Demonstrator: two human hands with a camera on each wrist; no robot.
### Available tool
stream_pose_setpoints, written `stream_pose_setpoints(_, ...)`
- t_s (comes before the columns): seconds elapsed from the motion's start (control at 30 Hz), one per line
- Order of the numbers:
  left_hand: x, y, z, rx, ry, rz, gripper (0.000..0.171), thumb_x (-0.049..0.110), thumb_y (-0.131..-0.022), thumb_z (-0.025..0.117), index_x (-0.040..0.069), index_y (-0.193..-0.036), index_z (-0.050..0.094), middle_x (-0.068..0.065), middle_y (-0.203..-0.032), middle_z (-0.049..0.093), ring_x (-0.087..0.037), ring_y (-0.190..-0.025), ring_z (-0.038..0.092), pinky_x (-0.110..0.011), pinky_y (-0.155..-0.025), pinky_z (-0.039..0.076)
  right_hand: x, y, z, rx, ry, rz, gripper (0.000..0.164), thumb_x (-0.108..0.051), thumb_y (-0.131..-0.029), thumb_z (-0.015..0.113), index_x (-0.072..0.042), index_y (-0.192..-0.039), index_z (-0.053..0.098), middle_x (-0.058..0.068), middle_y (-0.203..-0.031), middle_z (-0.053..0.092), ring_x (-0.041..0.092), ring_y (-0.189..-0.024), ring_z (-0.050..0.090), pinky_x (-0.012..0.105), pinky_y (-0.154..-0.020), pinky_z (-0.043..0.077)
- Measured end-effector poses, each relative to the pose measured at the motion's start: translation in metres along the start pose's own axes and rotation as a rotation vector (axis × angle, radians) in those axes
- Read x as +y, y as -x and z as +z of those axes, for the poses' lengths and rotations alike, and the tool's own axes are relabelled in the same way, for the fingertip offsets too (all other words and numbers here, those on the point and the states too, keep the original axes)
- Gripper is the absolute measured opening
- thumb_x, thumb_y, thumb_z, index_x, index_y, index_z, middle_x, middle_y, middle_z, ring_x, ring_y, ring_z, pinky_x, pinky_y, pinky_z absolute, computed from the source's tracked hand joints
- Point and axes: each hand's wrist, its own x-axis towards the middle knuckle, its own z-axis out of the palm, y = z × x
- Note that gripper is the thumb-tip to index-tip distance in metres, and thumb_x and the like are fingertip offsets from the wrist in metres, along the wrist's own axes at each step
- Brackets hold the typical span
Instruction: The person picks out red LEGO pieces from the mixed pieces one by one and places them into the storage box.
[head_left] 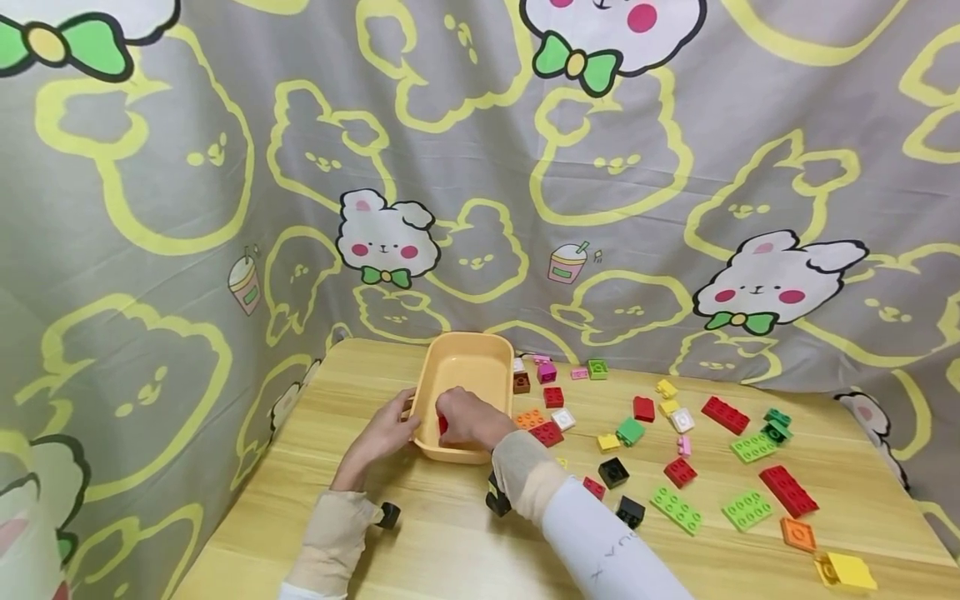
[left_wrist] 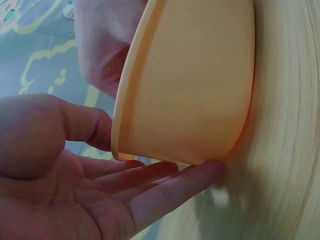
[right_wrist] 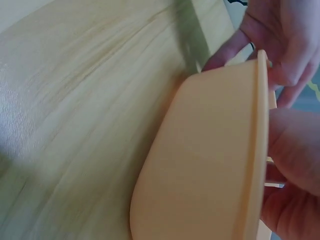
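Observation:
A peach-orange plastic basin [head_left: 489, 358] sits on the table. At its left side, my left hand [head_left: 388, 429] holds the rim; in the left wrist view the thumb is at the lip and the fairly straight fingers [left_wrist: 170, 197] lie along the outer wall. My right hand [head_left: 468, 417] reaches down inside the basin and grips a red toy brick [head_left: 442, 424], mostly covered by the fingers. From the right wrist, the basin wall [right_wrist: 210, 150] hides most of that hand and the brick.
Loose building bricks lie to the right of the basin, among them a red one [head_left: 547, 433], a black one [head_left: 613, 472], a light green one [head_left: 677, 509] and a yellow one [head_left: 846, 571]. A patterned grey curtain [head_left: 480, 167] hangs behind the wooden table [head_left: 247, 533].

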Motion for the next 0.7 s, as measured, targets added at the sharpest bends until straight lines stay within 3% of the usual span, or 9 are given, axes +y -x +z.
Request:
stream_pose_setpoints(0.2, 0.000, 0.000, -0.001, -0.008, 0.010, -0.010, 0.054, -0.006, -0.094, 0.047, -0.010, -0.147, 0.034, -0.034, -0.139, 0.046, -0.042, -0.104, 0.062, -0.047, -0.063, 0.061, -0.006, -0.001, 0.002, 0.006, 0.025, 0.011, 0.013, -0.001, -0.070, 0.078, -0.008, -0.074, 0.068, -0.001, -0.070, 0.057, 0.014, -0.066, 0.054, 0.023, -0.057, 0.049)
stream_pose_setpoints(0.47, -0.001, 0.000, -0.001, 0.001, -0.004, 0.004, 0.054, -0.006, -0.093, 0.049, -0.010, -0.145, 0.035, -0.034, -0.138, 0.047, -0.041, -0.104, 0.061, -0.046, -0.061, 0.061, -0.009, 0.001, 0.000, -0.006, -0.001, 0.040, 0.017, 0.003, -0.067, 0.078, -0.006, -0.080, 0.071, 0.000, -0.074, 0.058, 0.015, -0.068, 0.054, 0.024, -0.057, 0.048)
stream_pose_setpoints(0.7, -0.002, 0.000, -0.001, 0.002, 0.009, 0.001, 0.054, -0.005, -0.094, 0.049, -0.010, -0.146, 0.035, -0.034, -0.139, 0.046, -0.043, -0.107, 0.060, -0.046, -0.062, 0.061, -0.006, 0.016, -0.022, 0.024, -0.003, 0.027, 0.032, -0.008, -0.075, 0.080, -0.003, -0.106, 0.072, 0.008, -0.103, 0.068, 0.023, -0.099, 0.062, 0.032, -0.086, 0.055)
